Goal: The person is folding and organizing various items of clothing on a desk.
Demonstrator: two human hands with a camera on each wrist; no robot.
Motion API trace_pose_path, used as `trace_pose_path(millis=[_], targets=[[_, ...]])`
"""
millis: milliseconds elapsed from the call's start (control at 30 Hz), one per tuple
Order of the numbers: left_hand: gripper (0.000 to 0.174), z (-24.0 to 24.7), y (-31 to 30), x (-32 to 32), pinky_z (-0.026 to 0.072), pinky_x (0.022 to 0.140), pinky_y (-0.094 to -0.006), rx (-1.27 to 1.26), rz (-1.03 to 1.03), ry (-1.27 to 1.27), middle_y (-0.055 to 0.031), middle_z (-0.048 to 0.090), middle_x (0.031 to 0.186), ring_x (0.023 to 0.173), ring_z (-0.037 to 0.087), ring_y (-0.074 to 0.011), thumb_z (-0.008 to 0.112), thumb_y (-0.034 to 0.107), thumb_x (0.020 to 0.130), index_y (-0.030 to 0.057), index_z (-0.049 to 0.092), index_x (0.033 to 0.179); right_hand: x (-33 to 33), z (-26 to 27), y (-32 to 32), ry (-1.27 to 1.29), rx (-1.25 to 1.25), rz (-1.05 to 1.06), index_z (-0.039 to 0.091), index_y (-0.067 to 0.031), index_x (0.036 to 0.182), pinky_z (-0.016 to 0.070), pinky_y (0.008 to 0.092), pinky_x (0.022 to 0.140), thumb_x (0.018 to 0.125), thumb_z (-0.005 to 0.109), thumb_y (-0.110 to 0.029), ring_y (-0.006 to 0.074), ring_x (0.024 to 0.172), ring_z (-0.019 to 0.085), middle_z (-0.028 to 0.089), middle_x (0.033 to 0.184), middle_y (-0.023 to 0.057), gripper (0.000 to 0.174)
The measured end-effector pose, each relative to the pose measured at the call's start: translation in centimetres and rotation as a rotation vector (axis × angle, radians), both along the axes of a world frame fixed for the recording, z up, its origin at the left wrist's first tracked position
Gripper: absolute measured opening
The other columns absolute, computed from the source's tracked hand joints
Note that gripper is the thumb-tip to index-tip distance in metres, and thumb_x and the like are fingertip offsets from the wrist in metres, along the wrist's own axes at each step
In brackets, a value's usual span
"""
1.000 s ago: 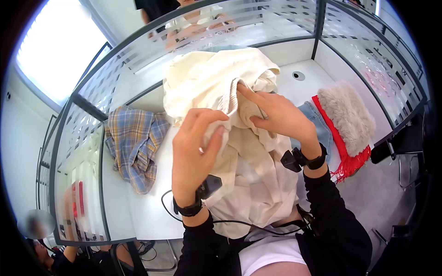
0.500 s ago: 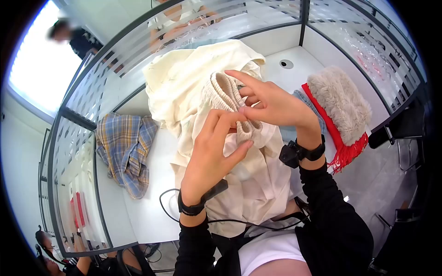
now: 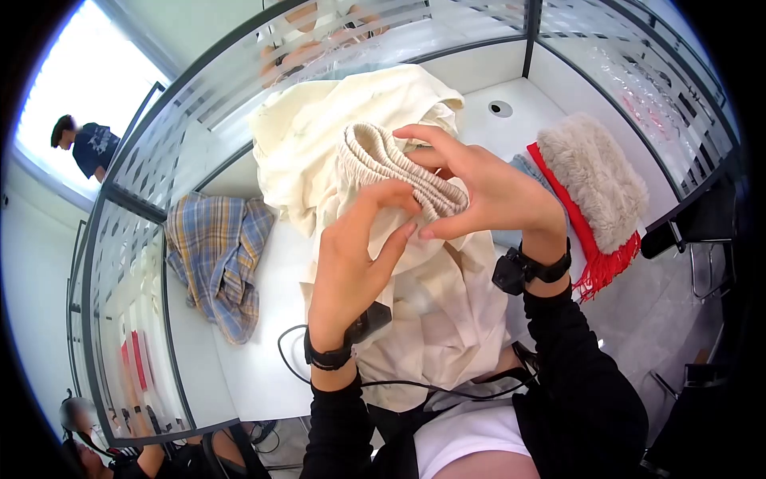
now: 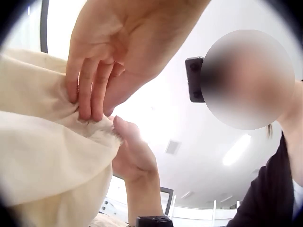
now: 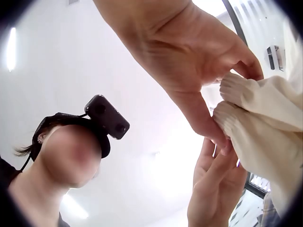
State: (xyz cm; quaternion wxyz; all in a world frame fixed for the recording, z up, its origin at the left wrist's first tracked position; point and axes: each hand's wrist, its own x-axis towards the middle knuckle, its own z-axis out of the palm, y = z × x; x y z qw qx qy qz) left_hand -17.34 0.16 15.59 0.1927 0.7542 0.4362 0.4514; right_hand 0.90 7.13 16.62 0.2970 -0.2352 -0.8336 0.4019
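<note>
A cream garment (image 3: 431,335) with a gathered elastic waistband (image 3: 399,172) lies over the table, the band raised and folded into layers. My left hand (image 3: 351,259) pinches the cloth at the band's near side; in the left wrist view the left hand (image 4: 113,52) has its fingertips pressed into the cream fabric (image 4: 52,156). The right hand (image 3: 499,191) grips the band's right end between thumb and fingers. Seen from the right wrist, the right hand (image 5: 189,61) spans the gathered edge (image 5: 229,113), its thumb tip close to the left hand (image 5: 218,194).
A plaid shirt (image 3: 219,255) lies crumpled at the left. On the right are folded blue denim (image 3: 511,231), a red fringed cloth (image 3: 578,215) and a grey furry piece (image 3: 594,184). Partition panels (image 3: 487,68) surround the white table (image 3: 263,383). A black cable (image 3: 415,383) crosses in front.
The waistband has been lifted out of the cloth and its layers brought together. Since half a second ago, the right hand has spread round the band's end and the left has moved slightly left.
</note>
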Motion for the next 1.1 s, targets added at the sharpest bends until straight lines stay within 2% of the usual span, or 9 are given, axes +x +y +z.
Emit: trace_pose_path(millis=[133,267,367,433,533,667,700,867,1100], targets=[[0.029,-0.4,0.5,-0.3,0.0480,0.075,-0.0269,0.041,0.084,-0.205,-0.0063,0.062,0.089,0.087,0.061,-0.0154,0.065,-0.004,0.073,0.0011,0.056,0.099,-0.1,0.2,-0.3,0.008,-0.003,-0.042,0.028,-0.0034,0.134,0.0423,0.0280,0.086,0.062,0.062,-0.002,0.0213,0.094,0.058,0.062,0.105,0.0134,0.079],[0.043,-0.5,1.6,-2.3,0.0467,0.082,-0.0315,0.325,0.211,-0.200,-0.0085,0.056,0.105,0.096,0.055,-0.0181,0.072,0.003,0.068,0.0009,0.054,0.106,0.1,0.2,0.0,-0.028,0.043,0.001,0.027,-0.0033,0.134,0.0432,0.0286,0.084,0.060,0.055,0.002,0.0227,0.094,0.059,0.063,0.104,0.0142,0.079],[0.055,0.4,1.2,-3.9,0.0427,0.088,-0.0308,0.186,0.112,-0.113,-0.0094,0.055,0.111,0.101,0.054,-0.0177,0.077,0.005,0.064,0.0008,0.052,0.113,0.2,0.6,-0.6,-0.072,-0.051,0.088,0.032,-0.0025,0.132,0.0441,0.0303,0.084,0.060,0.053,0.002,0.0261,0.096,0.059,0.061,0.108,0.0144,0.074],[0.058,0.2,1.2,-4.8,0.0412,0.090,-0.0296,0.042,-0.036,-0.142,-0.0092,0.056,0.113,0.102,0.054,-0.0170,0.078,0.007,0.062,0.0004,0.052,0.115,0.0,-0.4,-0.1,-0.036,0.151,0.150,0.032,-0.0062,0.130,0.0448,0.0319,0.071,0.064,0.052,0.001,0.0272,0.084,0.058,0.061,0.107,0.0125,0.070],[0.058,0.3,0.9,-5.9,0.0408,0.090,-0.0271,-0.178,-0.160,-0.172,-0.0080,0.058,0.110,0.099,0.055,-0.0151,0.078,0.008,0.063,-0.0008,0.053,0.114,-0.1,-0.8,0.4,0.021,0.300,0.245,0.038,-0.0078,0.127,0.0451,0.0338,0.069,0.064,0.050,0.002,0.0288,0.082,0.058,0.059,0.111,0.0097,0.064],[0.041,0.1,1.0,-5.8,0.0430,0.082,-0.0246,-0.110,0.034,-0.154,-0.0048,0.063,0.094,0.088,0.057,-0.0109,0.078,0.007,0.063,0.0018,0.060,0.100,-0.8,0.1,0.0,0.068,0.238,0.310,0.048,-0.0076,0.119,0.0447,0.0360,0.075,0.063,0.048,0.004,0.0299,0.089,0.056,0.054,0.114,0.0091,0.057],[0.035,0.0,1.0,-5.5,0.0439,0.075,-0.0231,-0.067,0.038,-0.190,-0.0036,0.063,0.089,0.080,0.057,-0.0097,0.078,0.008,0.063,0.0025,0.062,0.094,-0.9,0.1,-0.1,0.060,0.260,0.323,0.049,-0.0081,0.118,0.0447,0.0362,0.075,0.063,0.047,0.004,0.0301,0.089,0.056,0.054,0.113,0.0094,0.057],[0.030,-0.2,1.3,-5.1,0.0427,0.066,-0.0204,0.001,0.077,-0.183,-0.0036,0.064,0.084,0.071,0.055,-0.0092,0.077,0.009,0.065,0.0013,0.063,0.090,-1.0,0.3,-0.4,-0.018,0.300,0.325,0.052,-0.0111,0.116,0.0444,0.0371,0.076,0.064,0.048,0.004,0.0311,0.090,0.055,0.054,0.106,0.0101,0.054],[0.023,-0.4,1.7,-4.8,0.0384,0.058,-0.0187,-0.037,0.197,-0.178,-0.0011,0.061,0.077,0.063,0.048,-0.0050,0.075,0.009,0.068,0.0021,0.064,0.087,-1.8,-0.5,-0.9,-0.079,0.373,0.135,0.053,-0.0155,0.111,0.0447,0.0373,0.071,0.069,0.056,-0.001,0.0280,0.079,0.055,0.051,0.096,0.0098,0.044]])
